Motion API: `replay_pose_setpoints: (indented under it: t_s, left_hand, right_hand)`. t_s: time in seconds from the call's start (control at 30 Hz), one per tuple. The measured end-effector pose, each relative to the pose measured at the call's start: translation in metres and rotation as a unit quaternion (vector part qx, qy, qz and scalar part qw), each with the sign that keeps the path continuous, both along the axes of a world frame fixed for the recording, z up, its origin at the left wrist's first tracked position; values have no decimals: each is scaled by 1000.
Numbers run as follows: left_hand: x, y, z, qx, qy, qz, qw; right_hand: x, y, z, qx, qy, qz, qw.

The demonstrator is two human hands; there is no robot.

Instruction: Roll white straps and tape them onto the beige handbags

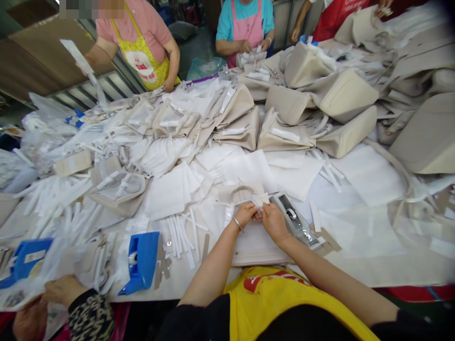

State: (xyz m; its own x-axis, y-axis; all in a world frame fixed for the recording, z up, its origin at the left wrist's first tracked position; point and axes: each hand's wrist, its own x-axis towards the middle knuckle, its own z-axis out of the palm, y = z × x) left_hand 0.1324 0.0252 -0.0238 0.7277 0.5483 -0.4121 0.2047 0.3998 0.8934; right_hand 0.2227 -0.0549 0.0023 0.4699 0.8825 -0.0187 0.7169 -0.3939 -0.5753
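So yeah, both hands are right up against each other here — left hand (246, 214) with a bracelet at the wrist, right hand (274, 222) beside it. Fingers on both are pinched together on a pale strip (262, 199) at the upper part of a beige bag (261, 248); exactly which bit each fingertip has is hidden by the knuckles. The bag lies directly under the fingers, its body running toward the yellow apron (280, 298).

Just right of the right fingers sits a grey tape dispenser (293, 215). Off to the left of the fingers you've got white tubes (177, 234), and farther left a blue tape dispenser (142, 260). White sheets (249, 170) are spread just beyond the fingertips, with a heap of beige bags (284, 135) behind those. Well left of the fingers — a co-worker's hand (64, 290), patterned sleeve (90, 315) and all, near some clear plastic.
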Motion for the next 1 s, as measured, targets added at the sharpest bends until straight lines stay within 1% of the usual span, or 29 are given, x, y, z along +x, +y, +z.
replay_pose_setpoints:
  t_s: [0.07,0.17,0.23,0.27,0.33,0.4,0.47,0.57,0.67,0.73,0.8,0.87,0.93,1.0]
  left_hand:
    - [2,-3,1,0,-6,15,1000]
    - [2,-11,1,-5,-26,51,998]
    - [2,-17,0,9,-15,80,997]
    - [1,-18,0,21,0,95,995]
    - [-2,-19,-2,41,33,113,992]
    - [-5,-19,-3,56,53,107,991]
    - [-10,-19,-3,86,70,88,990]
    - [-16,-23,-3,180,90,46,978]
    - [-20,-30,-4,275,82,5,958]
    - [-22,-34,-6,298,80,-6,951]
    - [-23,-36,-7,285,87,-4,955]
    - [-24,-36,-9,248,100,12,964]
    - [-24,-35,-10,197,112,34,973]
    - [-25,-34,-10,153,120,50,980]
  right_hand:
    - [-1,-2,0,10,5,-10,1000]
    - [-3,-4,-3,58,33,-28,997]
    - [-3,-5,-4,83,69,-30,994]
    - [-2,-5,-4,82,98,-25,991]
    - [5,-5,-1,45,174,0,984]
    - [19,-5,5,-8,220,40,975]
    - [36,-5,12,-47,195,73,977]
    - [52,-8,15,-118,115,92,982]
    - [52,-13,3,-206,71,73,973]
    - [47,-15,-8,-231,64,57,969]
    - [44,-16,-15,-231,82,45,968]
    - [44,-18,-16,-228,125,37,965]
    - [46,-21,-10,-228,202,14,952]
    - [48,-26,2,-230,302,-32,925]
